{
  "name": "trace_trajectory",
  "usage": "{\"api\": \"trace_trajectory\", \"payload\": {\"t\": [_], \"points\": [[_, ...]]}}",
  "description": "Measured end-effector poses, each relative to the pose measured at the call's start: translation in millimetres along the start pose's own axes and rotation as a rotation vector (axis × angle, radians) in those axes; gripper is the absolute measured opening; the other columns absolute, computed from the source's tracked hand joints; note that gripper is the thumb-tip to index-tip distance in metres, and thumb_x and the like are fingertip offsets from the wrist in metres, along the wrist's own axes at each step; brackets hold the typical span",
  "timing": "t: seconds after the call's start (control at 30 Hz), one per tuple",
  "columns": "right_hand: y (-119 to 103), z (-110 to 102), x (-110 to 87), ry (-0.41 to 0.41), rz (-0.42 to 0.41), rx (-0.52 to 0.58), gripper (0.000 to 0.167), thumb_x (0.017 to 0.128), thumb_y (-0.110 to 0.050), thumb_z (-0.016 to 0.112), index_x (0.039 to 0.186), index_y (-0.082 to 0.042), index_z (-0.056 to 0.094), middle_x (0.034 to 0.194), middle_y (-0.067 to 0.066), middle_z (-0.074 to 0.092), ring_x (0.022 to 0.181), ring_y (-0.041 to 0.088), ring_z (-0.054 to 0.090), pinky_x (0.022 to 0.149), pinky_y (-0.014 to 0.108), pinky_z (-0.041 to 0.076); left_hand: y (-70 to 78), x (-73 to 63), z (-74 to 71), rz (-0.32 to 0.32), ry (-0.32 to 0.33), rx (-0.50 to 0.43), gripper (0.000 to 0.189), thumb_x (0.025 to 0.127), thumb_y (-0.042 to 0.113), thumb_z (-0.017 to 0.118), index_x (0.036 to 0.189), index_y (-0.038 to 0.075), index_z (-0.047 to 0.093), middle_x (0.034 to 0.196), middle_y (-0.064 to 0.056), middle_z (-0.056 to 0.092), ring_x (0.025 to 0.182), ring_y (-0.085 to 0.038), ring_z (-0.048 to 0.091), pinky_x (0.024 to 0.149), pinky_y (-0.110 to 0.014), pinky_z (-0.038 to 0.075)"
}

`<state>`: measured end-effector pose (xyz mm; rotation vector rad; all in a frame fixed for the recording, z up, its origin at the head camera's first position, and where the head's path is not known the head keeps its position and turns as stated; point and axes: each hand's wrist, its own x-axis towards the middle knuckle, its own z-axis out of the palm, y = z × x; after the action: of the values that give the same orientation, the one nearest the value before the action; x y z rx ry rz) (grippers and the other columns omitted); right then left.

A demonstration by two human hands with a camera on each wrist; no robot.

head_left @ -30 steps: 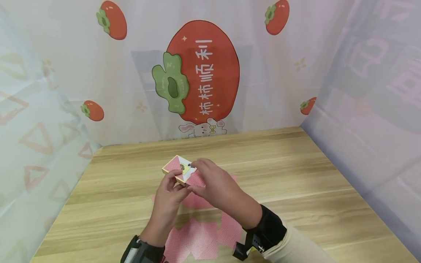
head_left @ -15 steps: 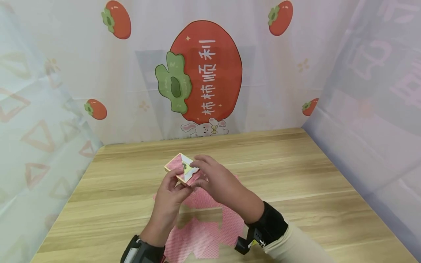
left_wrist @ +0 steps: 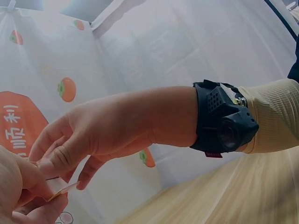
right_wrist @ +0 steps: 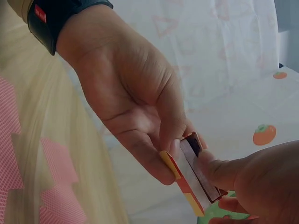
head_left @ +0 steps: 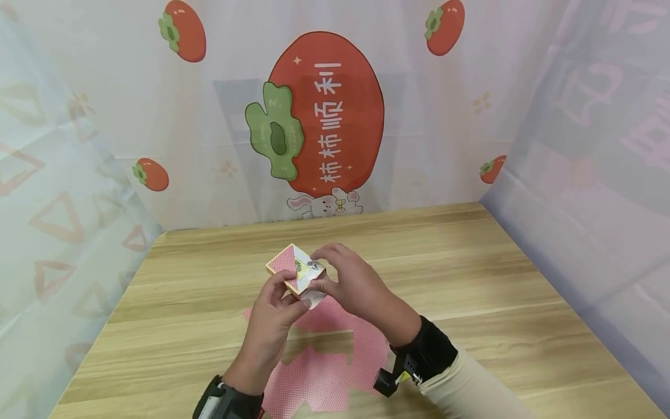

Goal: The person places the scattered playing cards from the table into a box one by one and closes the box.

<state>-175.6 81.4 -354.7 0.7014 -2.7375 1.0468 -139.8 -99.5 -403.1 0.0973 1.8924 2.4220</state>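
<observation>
A small playing-card box with a red check pattern, a white band and yellow edges is held tilted above the table. My left hand grips it from the left, thumb and fingers on opposite faces. At its right end, my right hand pinches it between curled fingers and thumb. A whitish flap sticks out below that end. In the right wrist view the box's end is open, with a pale and dark interior partly covered by the right thumb. The left wrist view shows only a sliver of the box.
Several red-checked cards lie overlapping on the wooden table under and in front of the hands. A white curtain printed with persimmons stands behind the table, with more curtain at both sides.
My right thumb and fingers have shifted at the box's right end. The red-checked piece there is out of sight; a whitish flap now shows below. The box has moved slightly right.
</observation>
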Motion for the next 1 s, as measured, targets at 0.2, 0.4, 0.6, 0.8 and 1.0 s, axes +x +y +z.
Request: {"api": "trace_trajectory", "payload": {"t": [0.2, 0.4, 0.6, 0.8, 1.0], "points": [[4.6, 1.0, -0.6, -0.035, 0.061, 0.114, 0.05, 0.085, -0.027, 0.083, 0.13, -0.018, 0.062, 0.13, 0.001, 0.06, 0.117, 0.028, 0.06, 0.089, 0.04, 0.055, 0.8, -0.5, 1.1, 0.006, 0.009, -0.005, 0.057, 0.084, -0.019, 0.061, 0.132, 0.006, 0.042, 0.138, -0.015, 0.048, 0.115, -0.025, 0.059, 0.087, -0.026, 0.055], [6.7, 0.0, -1.2, -0.068, 0.103, 0.215, 0.045, 0.089, -0.027, 0.079, 0.13, -0.019, 0.062, 0.129, 0.001, 0.06, 0.115, 0.03, 0.058, 0.079, 0.035, 0.055, 0.4, -0.1, 0.7, 0.009, 0.011, 0.003, 0.057, 0.084, -0.019, 0.061, 0.132, 0.006, 0.043, 0.137, -0.014, 0.049, 0.115, -0.025, 0.06, 0.088, -0.027, 0.055], [11.0, 1.0, 1.2, -0.129, 0.135, 0.368, 0.048, 0.09, -0.023, 0.079, 0.132, -0.015, 0.058, 0.125, 0.002, 0.059, 0.107, 0.024, 0.06, 0.074, 0.031, 0.057, -0.4, -0.3, 0.4, 0.011, 0.008, -0.002, 0.056, 0.084, -0.018, 0.062, 0.131, 0.007, 0.044, 0.137, -0.014, 0.049, 0.114, -0.024, 0.061, 0.088, -0.028, 0.055], [18.0, 4.2, 2.8, -0.251, 0.207, 0.559, 0.057, 0.091, -0.022, 0.076, 0.139, -0.012, 0.047, 0.127, 0.009, 0.054, 0.105, 0.027, 0.059, 0.078, 0.033, 0.056, -0.4, -0.9, 0.2, 0.018, -0.017, 0.009, 0.056, 0.085, -0.017, 0.062, 0.132, 0.007, 0.043, 0.138, -0.014, 0.047, 0.115, -0.023, 0.061, 0.088, -0.027, 0.055], [19.4, 7.9, 2.2, -0.316, 0.236, 0.652, 0.066, 0.09, -0.023, 0.071, 0.146, -0.012, 0.038, 0.12, 0.012, 0.053, 0.106, 0.025, 0.056, 0.086, 0.035, 0.052, -0.2, -1.9, 0.5, 0.021, -0.02, 0.009, 0.055, 0.086, -0.018, 0.06, 0.133, 0.006, 0.043, 0.138, -0.013, 0.047, 0.114, -0.023, 0.06, 0.087, -0.027, 0.056]]}}
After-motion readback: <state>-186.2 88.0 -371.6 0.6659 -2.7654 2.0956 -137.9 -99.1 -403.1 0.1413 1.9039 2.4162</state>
